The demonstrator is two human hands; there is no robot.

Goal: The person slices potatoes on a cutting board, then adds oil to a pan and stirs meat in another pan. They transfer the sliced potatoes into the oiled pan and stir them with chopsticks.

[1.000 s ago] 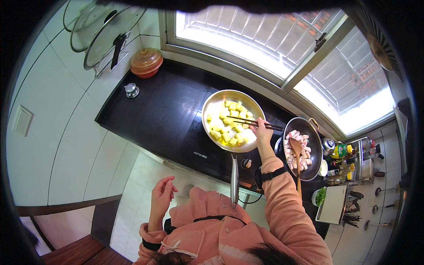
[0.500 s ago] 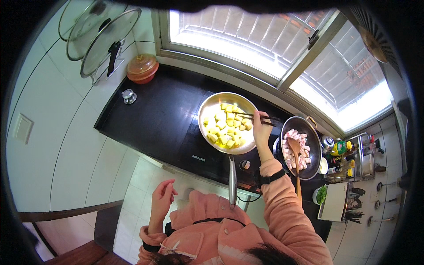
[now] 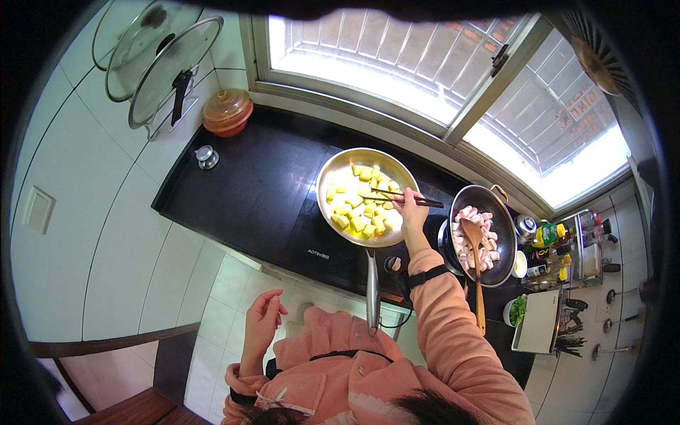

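My right hand (image 3: 409, 212) is closed on a pair of dark chopsticks (image 3: 430, 202), over the right side of a light-coloured frying pan (image 3: 338, 164). Their tips reach in among yellow chunks, seemingly potato (image 3: 344, 209), spread across the pan. The pan's metal handle (image 3: 373, 290) points toward me. My left hand (image 3: 263, 320) hangs in front of my body with fingers loosely bent, holding nothing. To the right of the pan stands a dark wok (image 3: 504, 244) with pale pink meat pieces (image 3: 487, 256). A wooden spatula (image 3: 479, 283) lies across it.
On the black counter (image 3: 262, 191), a lidded reddish pot (image 3: 228, 113) and a small metal-and-glass jar (image 3: 207, 157) stand at left. Glass lids (image 3: 177, 64) hang on the left wall. Condiment bottles (image 3: 549, 255), a bowl of greens (image 3: 518, 309) and a knife block (image 3: 542, 323) are at right.
My right hand has shifted left and slightly down with the chopsticks, whose tips are now more spread and lower among the chunks. My left hand stays nearly where it was.
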